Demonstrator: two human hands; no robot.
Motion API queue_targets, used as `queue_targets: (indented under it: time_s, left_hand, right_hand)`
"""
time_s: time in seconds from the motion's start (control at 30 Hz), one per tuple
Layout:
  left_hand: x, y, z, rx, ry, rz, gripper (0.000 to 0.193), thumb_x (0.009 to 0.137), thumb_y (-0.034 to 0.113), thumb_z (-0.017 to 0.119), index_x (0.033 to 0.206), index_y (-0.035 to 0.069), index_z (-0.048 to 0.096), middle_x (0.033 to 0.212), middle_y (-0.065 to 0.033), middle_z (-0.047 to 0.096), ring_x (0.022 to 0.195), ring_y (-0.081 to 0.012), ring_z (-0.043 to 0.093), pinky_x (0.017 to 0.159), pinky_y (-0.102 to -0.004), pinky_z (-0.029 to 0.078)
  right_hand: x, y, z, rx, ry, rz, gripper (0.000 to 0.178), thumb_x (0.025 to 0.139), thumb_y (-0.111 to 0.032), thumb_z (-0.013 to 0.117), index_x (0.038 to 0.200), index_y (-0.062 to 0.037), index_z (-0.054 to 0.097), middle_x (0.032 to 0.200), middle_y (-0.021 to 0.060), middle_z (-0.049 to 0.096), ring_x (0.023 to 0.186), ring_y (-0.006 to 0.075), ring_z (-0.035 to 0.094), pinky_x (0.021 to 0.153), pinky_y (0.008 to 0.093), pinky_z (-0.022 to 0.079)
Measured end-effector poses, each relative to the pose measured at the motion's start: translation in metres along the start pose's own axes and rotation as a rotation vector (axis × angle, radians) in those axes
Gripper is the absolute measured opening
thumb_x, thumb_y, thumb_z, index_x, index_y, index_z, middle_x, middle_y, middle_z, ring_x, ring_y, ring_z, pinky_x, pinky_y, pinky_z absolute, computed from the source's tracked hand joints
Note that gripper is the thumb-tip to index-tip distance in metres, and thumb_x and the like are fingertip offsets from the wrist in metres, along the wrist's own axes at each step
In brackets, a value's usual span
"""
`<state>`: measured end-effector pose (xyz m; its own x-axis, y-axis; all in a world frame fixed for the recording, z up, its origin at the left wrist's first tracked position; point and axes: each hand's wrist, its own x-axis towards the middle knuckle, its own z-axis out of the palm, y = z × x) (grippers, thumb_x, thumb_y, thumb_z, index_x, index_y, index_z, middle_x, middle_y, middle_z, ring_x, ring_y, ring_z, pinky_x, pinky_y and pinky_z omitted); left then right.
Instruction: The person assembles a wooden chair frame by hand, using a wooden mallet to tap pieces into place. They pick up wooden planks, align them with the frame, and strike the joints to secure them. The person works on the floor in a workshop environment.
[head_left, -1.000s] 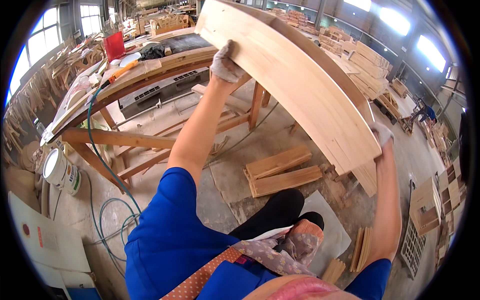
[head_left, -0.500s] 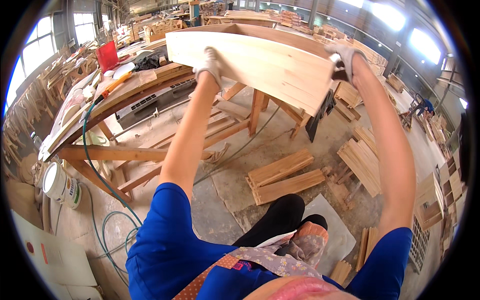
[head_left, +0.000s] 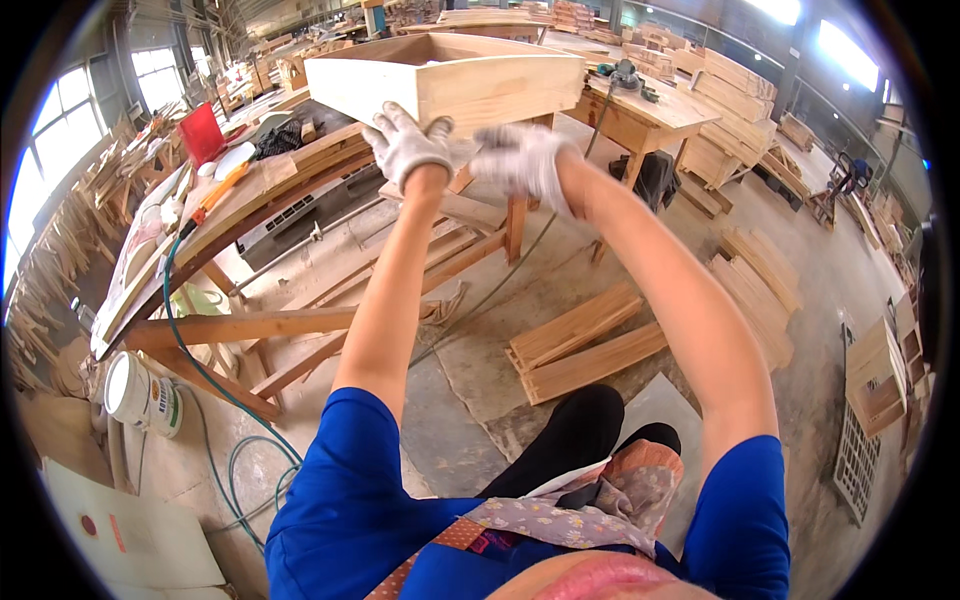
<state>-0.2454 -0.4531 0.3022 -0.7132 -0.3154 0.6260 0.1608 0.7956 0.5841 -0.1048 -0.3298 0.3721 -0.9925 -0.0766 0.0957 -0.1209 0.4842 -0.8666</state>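
A pale, open-topped wooden box (head_left: 500,85), shaped like a drawer, is at the far end of my reach with one corner turned toward me. It appears to rest on a wooden stand, though its underside is hidden. My left hand (head_left: 412,150), in a white work glove, lies against the box just below that corner, fingers spread. Beside it, my right hand (head_left: 525,165), also gloved, is smeared by motion under the box's right-hand panel. Whether the right hand touches the wood I cannot tell.
At left, a wooden workbench (head_left: 270,185) carries a red container (head_left: 203,135) and an orange-handled tool (head_left: 220,190) on a green hose. A white bucket (head_left: 143,394) stands below. Wooden boards (head_left: 590,345) lie on the floor ahead. Another worktable (head_left: 665,105) stands beyond.
The box has turned and shifted left, so a corner now faces me. My right hand has let go of its right end and swung left, close to my left hand.
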Motion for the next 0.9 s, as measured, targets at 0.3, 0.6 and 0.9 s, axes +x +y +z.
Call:
queue_targets:
  time_s: [0.3, 0.6, 0.9]
  left_hand:
    - [-0.055, -0.051, 0.083, -0.292, 0.229, 0.771, 0.044, 0.097, 0.028, 0.049, 0.13, -0.002, 0.045, 0.122, -0.0157, 0.056, 0.111, -0.0237, 0.056, 0.094, -0.0338, 0.047]
    - [-0.206, 0.057, 0.036, -1.456, -0.72, -0.535, 0.022, 0.091, 0.023, 0.059, 0.08, 0.004, 0.064, 0.072, 0.0002, 0.058, 0.067, -0.0105, 0.055, 0.059, -0.0266, 0.045]
    - [-0.193, -0.005, 0.05, -1.183, -0.606, -0.443, 0.03, 0.094, 0.029, 0.056, 0.085, 0.001, 0.065, 0.077, -0.0004, 0.061, 0.067, -0.0109, 0.053, 0.06, -0.0286, 0.044]
  right_hand:
    - [-0.068, 0.078, -0.015, 0.365, -0.012, -0.055, 0.05, 0.086, -0.023, 0.067, 0.129, -0.0028, 0.051, 0.123, 0.006, 0.057, 0.112, 0.0165, 0.054, 0.097, 0.0305, 0.044]
    - [-0.109, 0.134, 0.003, 1.151, 0.048, 0.039, 0.049, 0.089, -0.01, 0.061, 0.135, -0.0026, 0.044, 0.122, 0.0034, 0.054, 0.114, 0.0125, 0.05, 0.099, 0.0264, 0.039]
    - [-0.259, 0.057, -0.076, 0.078, 0.245, -0.529, 0.056, 0.089, -0.028, 0.055, 0.137, -0.0014, 0.042, 0.137, 0.0181, 0.047, 0.126, 0.0273, 0.048, 0.102, 0.0392, 0.041]
